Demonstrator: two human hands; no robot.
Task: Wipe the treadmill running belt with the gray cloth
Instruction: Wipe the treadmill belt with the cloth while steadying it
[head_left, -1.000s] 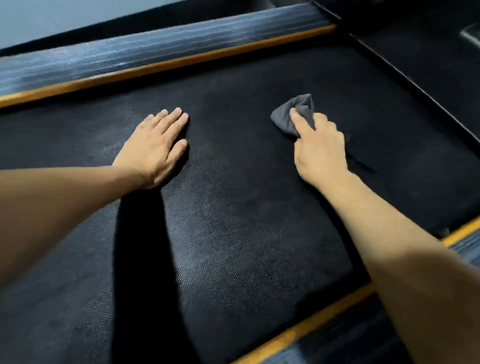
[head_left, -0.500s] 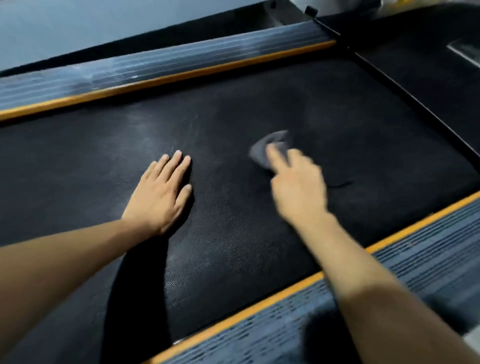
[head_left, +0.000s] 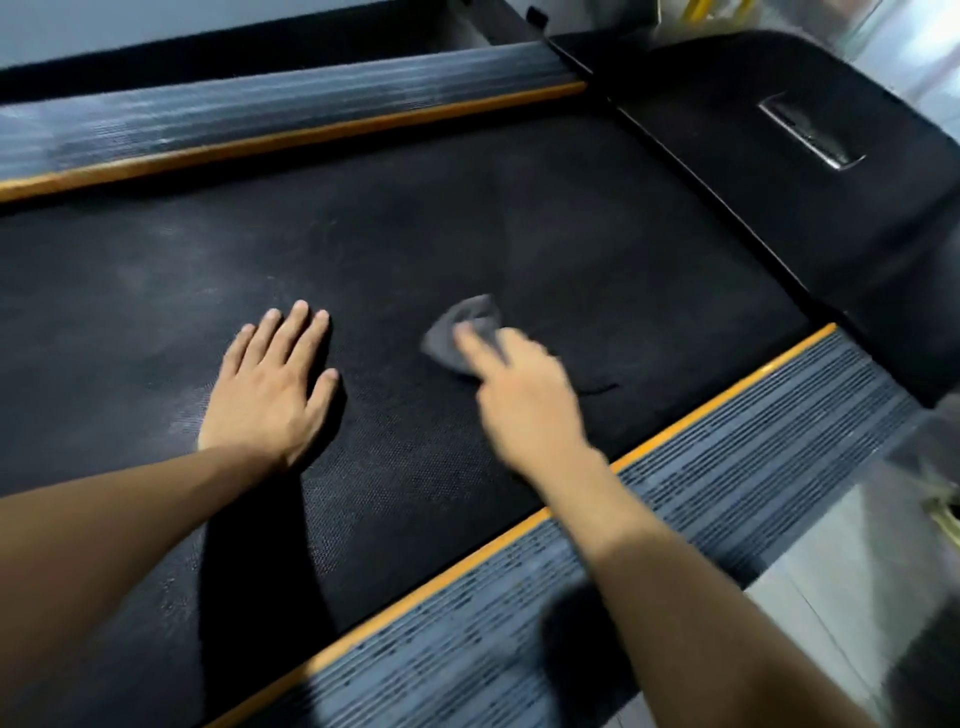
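The black textured running belt (head_left: 467, 228) fills the middle of the head view. My right hand (head_left: 524, 395) presses a small crumpled gray cloth (head_left: 460, 330) onto the belt, with the fingers over it and the hand blurred by motion. Only the cloth's far part shows beyond the fingertips. My left hand (head_left: 270, 389) lies flat on the belt to the left of the cloth, palm down, fingers spread and holding nothing.
Grey ribbed side rails with orange edging run along the far side (head_left: 291, 111) and the near side (head_left: 727, 467) of the belt. The black motor cover (head_left: 779, 171) with a silver badge sits at the right end. Pale floor shows at the lower right.
My right hand has dragged the cloth toward me and to the left across the belt. The view has shifted, showing more of the near rail and the motor cover. My left hand stays planted.
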